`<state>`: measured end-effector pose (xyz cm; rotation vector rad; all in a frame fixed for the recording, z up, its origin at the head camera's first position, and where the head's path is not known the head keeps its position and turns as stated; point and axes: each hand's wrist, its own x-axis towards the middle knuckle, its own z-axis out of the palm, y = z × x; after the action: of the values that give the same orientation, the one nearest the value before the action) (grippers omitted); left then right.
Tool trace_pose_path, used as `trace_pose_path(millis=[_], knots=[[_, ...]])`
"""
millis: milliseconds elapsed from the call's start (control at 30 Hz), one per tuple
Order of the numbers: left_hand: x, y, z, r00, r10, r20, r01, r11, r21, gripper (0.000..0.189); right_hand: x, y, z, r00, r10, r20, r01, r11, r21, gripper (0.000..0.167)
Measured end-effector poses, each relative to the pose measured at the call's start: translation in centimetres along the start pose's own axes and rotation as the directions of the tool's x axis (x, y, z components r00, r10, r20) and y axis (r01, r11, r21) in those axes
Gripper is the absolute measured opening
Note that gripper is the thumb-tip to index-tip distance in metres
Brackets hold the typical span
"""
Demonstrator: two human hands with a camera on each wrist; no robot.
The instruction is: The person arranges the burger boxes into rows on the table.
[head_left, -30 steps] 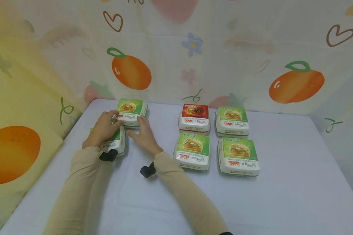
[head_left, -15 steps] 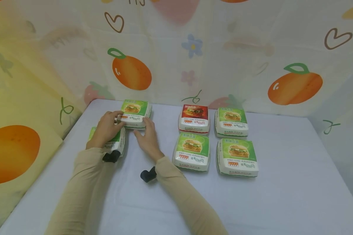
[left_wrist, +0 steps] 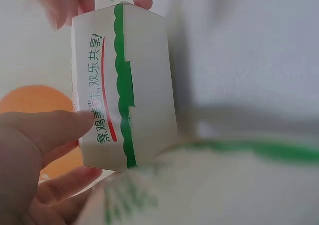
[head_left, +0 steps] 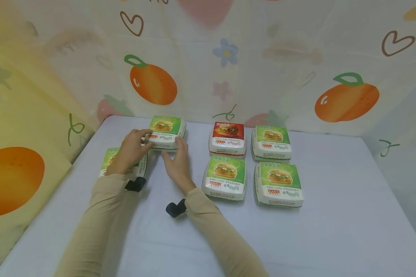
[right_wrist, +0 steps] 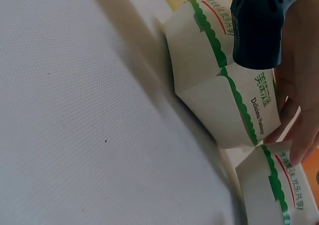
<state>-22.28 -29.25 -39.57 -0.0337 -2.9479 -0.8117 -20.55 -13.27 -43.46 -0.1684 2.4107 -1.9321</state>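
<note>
Both hands are at the sides of a white-and-green burger box (head_left: pixel 164 130) at the table's back left. My left hand (head_left: pixel 130 150) grips its left side; in the left wrist view the thumb (left_wrist: pixel 55 128) lies on the lettered front wall, with fingers around the side. My right hand (head_left: pixel 178 165) holds the box at its front right corner, fingers on the right side and thumb low at the front. Under my left hand and forearm, partly hidden, sits a second green burger box (head_left: pixel 111 157). In the right wrist view this nearer box (right_wrist: pixel 239 100) stands beside the held one (right_wrist: pixel 274 185).
To the right stand a red-topped burger box (head_left: pixel 227 138) and three green ones: one in front of it (head_left: pixel 225 177), one at the back right (head_left: pixel 272 142), one at the front right (head_left: pixel 279 184). A fruit-print curtain (head_left: pixel 194 50) hangs behind the white table (head_left: pixel 332 231).
The held green box has slid to the right along the back of the table, and both hands have moved with it. More of the nearer left box shows now. The other boxes stay put.
</note>
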Motion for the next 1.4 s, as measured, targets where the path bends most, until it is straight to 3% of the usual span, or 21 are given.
trace_pose_path(millis=[367,967,1400], knots=[[0.2,1.7,0.9,0.995,0.028,0.092,-0.032,0.999,0.042,0.047,-0.7,0.2,-1.0,0.998,0.065,-0.025,-0.065,0.998,0.002,0.076],[0.1,3.4,2.3,0.991,0.079,0.112,-0.083,0.996,0.032,0.044,-1.6,0.7,-2.5,0.990,0.115,-0.085,-0.114,0.993,0.017,0.085],[-0.1,4.1,2.8,0.991,0.074,0.113,-0.075,0.997,-0.002,0.044,-1.5,0.8,-3.4,0.990,0.079,-0.115,-0.077,0.997,0.023,0.077]])
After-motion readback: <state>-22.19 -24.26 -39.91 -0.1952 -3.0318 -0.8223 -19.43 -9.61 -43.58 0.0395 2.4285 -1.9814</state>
